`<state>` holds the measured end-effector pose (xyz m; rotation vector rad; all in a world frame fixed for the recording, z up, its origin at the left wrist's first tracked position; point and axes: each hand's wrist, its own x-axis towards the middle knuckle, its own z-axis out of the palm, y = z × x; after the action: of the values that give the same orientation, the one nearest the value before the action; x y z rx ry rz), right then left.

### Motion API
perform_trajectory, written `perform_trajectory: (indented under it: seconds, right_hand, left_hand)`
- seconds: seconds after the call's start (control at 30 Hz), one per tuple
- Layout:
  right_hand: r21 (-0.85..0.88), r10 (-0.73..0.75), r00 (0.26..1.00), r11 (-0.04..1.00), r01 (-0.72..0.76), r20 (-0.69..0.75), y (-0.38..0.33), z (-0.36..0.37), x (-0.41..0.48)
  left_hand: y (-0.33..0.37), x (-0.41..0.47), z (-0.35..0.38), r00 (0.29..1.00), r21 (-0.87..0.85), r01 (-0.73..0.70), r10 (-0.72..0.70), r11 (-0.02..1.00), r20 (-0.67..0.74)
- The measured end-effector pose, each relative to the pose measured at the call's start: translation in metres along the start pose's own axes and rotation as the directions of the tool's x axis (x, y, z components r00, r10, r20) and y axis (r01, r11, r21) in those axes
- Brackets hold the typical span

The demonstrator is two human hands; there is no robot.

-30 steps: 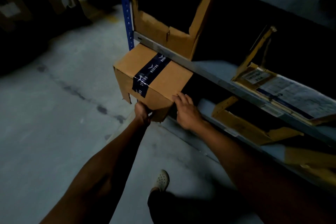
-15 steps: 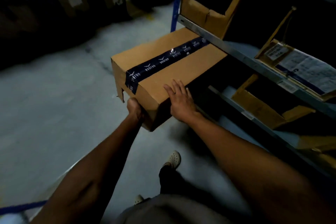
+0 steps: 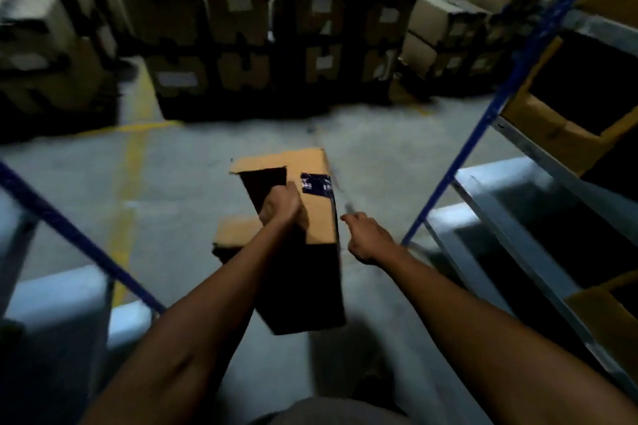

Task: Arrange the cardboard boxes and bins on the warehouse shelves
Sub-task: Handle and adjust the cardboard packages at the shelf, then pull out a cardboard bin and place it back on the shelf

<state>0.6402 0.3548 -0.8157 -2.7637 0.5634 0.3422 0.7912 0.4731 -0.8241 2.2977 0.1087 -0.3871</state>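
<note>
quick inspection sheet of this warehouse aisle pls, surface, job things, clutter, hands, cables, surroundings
surface: grey concrete floor with yellow painted lines; view is motion-blurred
job's things: taped cardboard box held up over the aisle, one flap open; open-fronted cardboard bins on the right shelf
clutter: nothing seen loose on the floor
grips: left hand closed on the box's top edge; right hand beside the box, whether it touches cannot be told
cables: nothing seen
surroundings: stacked boxes across the aisle; blue-post shelving on the right, another blue rail at left
</note>
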Motion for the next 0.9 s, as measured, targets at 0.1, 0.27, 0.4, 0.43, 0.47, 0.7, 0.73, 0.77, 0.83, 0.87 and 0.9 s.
perform_trajectory:
  seconds: [0.1,0.27,0.4,0.43,0.47,0.7,0.73,0.77,0.83,0.87,0.9]
  right_hand:
    - [-0.005,-0.017,1.0,1.0,0.017,-0.015,-0.007,0.008,0.006]
    - [0.01,-0.031,0.999,0.999,0.031,-0.009,-0.002,0.014,0.02]
    - [0.077,-0.024,1.0,0.997,0.022,0.019,0.005,0.016,0.028]
    - [0.096,-0.022,0.999,0.995,0.02,0.024,0.007,0.018,0.03]
    - [0.112,-0.019,0.999,0.994,0.016,0.032,0.009,0.019,0.031]
    - [0.073,-0.018,1.0,0.997,0.016,0.025,0.017,0.026,0.04]
    - [0.037,-0.08,0.996,0.996,0.081,-0.025,0.016,0.025,0.04]
    - [0.0,-0.181,0.978,0.983,0.182,-0.102,0.014,0.023,0.04]
    - [-0.051,-0.402,0.876,0.913,0.404,-0.266,0.004,0.018,0.041]
    - [-0.055,-0.466,0.833,0.88,0.472,-0.3,-0.003,0.015,0.042]
    - [-0.039,-0.489,0.828,0.866,0.498,-0.273,-0.011,0.01,0.042]
  left_hand:
    - [-0.024,0.001,-0.013,0.967,0.32,-0.24,0.254,0.917,-0.004]
    - [-0.056,0.015,-0.039,0.771,0.587,-0.596,0.594,0.548,0.229]
    - [-0.058,0.024,-0.05,0.636,0.633,-0.72,0.638,0.285,0.435]
    - [-0.058,0.025,-0.051,0.617,0.629,-0.735,0.634,0.252,0.466]
    - [-0.059,0.025,-0.051,0.599,0.625,-0.748,0.632,0.224,0.491]
    - [-0.061,0.032,-0.048,0.538,0.597,-0.791,0.617,0.135,0.574]
    - [-0.059,0.031,-0.046,0.517,0.59,-0.799,0.636,0.118,0.573]
    - [-0.057,0.031,-0.044,0.496,0.582,-0.806,0.653,0.102,0.573]
    - [-0.05,0.031,-0.037,0.43,0.555,-0.83,0.697,0.055,0.574]
    - [-0.045,0.031,-0.033,0.365,0.531,-0.847,0.736,0.009,0.57]
    - [-0.04,0.033,-0.029,0.287,0.511,-0.858,0.781,-0.048,0.555]
